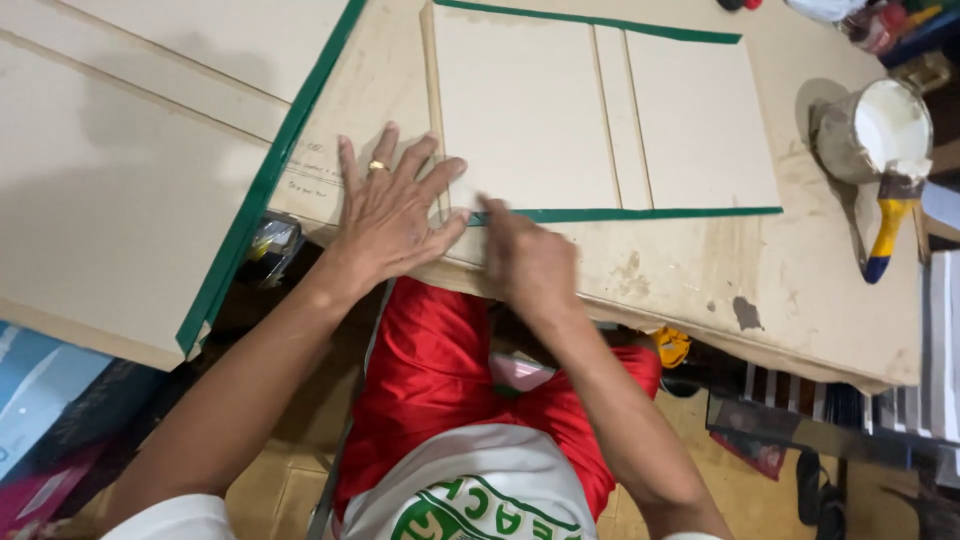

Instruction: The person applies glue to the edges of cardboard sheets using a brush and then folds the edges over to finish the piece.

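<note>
Two hands at the board's (530, 130) near edge: left hand (392, 205) spread flat, pinning it; right hand (525, 262), blurred, fingers together, pressing green tape (640, 213) down. Next move calls for steady pressure rightward along the tape.

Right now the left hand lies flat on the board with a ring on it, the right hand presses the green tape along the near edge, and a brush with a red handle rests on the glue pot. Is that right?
Not quite. The head view shows the brush on the glue pot has a yellow handle with a blue tip, not red. The rest holds: the left hand, with a ring, lies flat on the board, and the right hand presses the green tape.
</note>
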